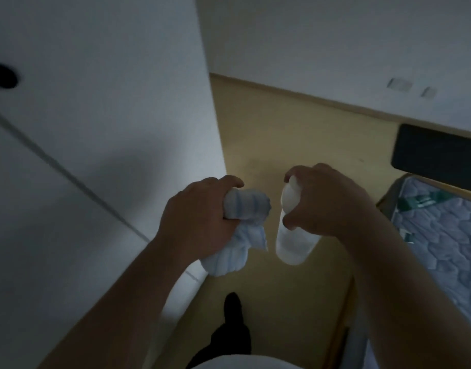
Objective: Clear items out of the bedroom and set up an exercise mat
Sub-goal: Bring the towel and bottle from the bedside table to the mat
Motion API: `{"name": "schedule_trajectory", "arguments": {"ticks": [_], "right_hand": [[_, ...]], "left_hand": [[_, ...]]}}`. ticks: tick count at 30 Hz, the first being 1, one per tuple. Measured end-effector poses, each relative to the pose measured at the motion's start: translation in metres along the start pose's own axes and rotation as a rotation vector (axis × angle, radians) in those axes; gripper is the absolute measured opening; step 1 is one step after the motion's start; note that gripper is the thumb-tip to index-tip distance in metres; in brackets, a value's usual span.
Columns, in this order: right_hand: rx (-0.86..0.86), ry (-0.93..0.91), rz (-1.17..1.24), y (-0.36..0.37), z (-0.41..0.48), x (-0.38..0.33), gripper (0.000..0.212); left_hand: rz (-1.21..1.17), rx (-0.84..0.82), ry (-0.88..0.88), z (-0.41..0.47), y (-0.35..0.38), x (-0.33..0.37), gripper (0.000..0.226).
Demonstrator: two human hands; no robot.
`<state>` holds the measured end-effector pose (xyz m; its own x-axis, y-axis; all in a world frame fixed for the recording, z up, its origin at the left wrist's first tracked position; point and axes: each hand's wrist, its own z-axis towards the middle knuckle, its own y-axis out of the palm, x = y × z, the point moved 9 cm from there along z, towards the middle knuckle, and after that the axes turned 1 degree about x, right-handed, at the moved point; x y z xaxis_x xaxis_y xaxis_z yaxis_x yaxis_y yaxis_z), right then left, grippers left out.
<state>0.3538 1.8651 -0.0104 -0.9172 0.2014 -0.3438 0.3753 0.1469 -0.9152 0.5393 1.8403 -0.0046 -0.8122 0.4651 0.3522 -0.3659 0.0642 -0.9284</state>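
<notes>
Left hand (194,217) fingers (230,181) clenched round a bunched white cloth (246,207) with pale blue stripes. Right hand (327,201) grasps a white plastic bottle (293,243) near its top, bottle hanging down. Both held mid-air, close together, over the yellow floor (295,129), between a white cabinet (95,115) on the left and a quilted mattress (447,235) on the right.

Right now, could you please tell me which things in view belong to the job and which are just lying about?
Job: striped cloth, gripped by the left hand; white bottle, gripped by the right hand.
Just there: bare mattress; black panel; wall sockets.
</notes>
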Motion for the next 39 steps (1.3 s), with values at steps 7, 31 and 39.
{"name": "schedule_trajectory", "arguments": {"ticks": [7,31,39], "right_hand": [[0.126,0.253,0.042,-0.052,0.092,0.081,0.071],[0.386,0.699,0.183,-0.290,0.382,0.488,0.075],[0.507,0.872,0.207,-0.343,0.470,0.621,0.076]], "left_hand": [[-0.018,-0.216,0.181,0.187,0.056,0.028,0.021],[-0.048,-0.142,0.463,0.741,0.218,0.312,0.036],[-0.252,-0.198,0.701,0.895,0.293,0.435,0.028]]}}
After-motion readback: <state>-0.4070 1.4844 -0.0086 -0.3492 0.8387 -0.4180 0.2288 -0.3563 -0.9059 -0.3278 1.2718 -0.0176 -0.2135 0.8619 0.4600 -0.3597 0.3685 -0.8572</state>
